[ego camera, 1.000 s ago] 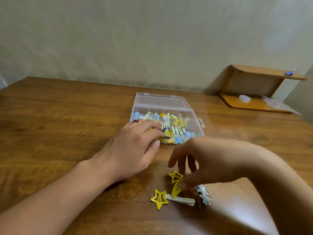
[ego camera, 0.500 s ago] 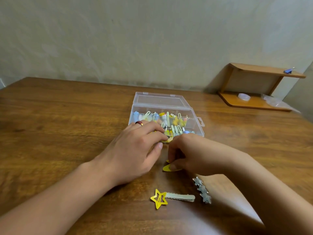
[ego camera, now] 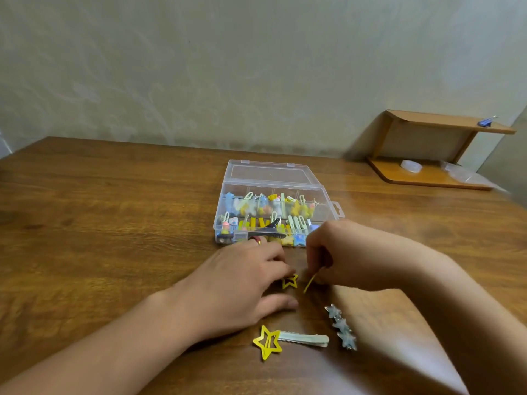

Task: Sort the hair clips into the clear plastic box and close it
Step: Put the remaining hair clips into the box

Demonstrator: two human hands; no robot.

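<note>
The clear plastic box (ego camera: 328, 206) stands open on the wooden table (ego camera: 114, 223), its lid (ego camera: 268, 173) lying flat behind it and several coloured hair clips inside. A black clip (ego camera: 265, 230) lies across its front edge. Just in front of the box, my right hand (ego camera: 350, 252) pinches the thin tail of a yellow star clip (ego camera: 290, 281). The fingertips of my left hand (ego camera: 236, 286) touch the star end, with the thumb apart below. Nearer me lie a second yellow star clip (ego camera: 268, 342), a pale green clip (ego camera: 305, 339) and a silver three-star clip (ego camera: 341, 326).
A small wooden shelf (ego camera: 445, 126) stands against the wall at the back right, with a white round object (ego camera: 411, 165), a clear bag (ego camera: 462, 173) and a blue item (ego camera: 486, 122) on it. The wall runs along the table's far edge.
My left hand has drawn back from the box front to the yellow star clip. My right hand lifted that clip off the pile and carried it towards the box.
</note>
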